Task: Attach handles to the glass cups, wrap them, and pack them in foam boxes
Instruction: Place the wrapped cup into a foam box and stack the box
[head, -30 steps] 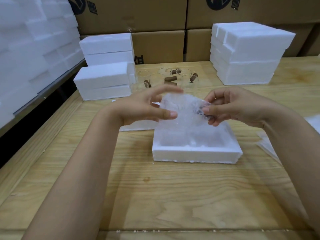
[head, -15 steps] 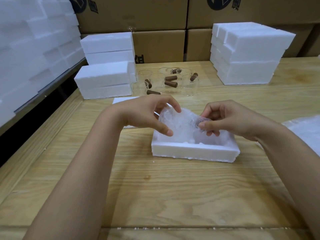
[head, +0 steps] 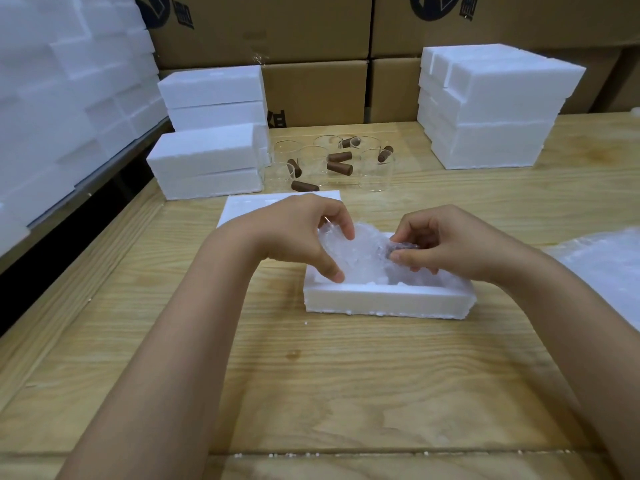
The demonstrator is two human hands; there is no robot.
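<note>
A cup wrapped in bubble wrap (head: 367, 258) sits partly down in an open white foam box (head: 388, 301) at the table's middle. My left hand (head: 301, 233) grips its left end, thumb low by the box wall. Curled fingers of my right hand (head: 446, 244) hold its right end, where a brown handle shows through the wrap. Behind the box lies a flat foam lid (head: 249, 207). Farther back stand several bare glass cups (head: 375, 168) among loose brown handles (head: 339, 168).
Stacked foam boxes stand at the back left (head: 207, 150) and back right (head: 491, 105), with cardboard cartons (head: 311, 29) behind them. A wall of foam (head: 52, 98) fills the left side. Bubble wrap sheets (head: 609, 265) lie at the right edge.
Both hands have lowered the wrapped cup from above the foam box down into it. The view has shifted slightly, showing more of the lid behind.
</note>
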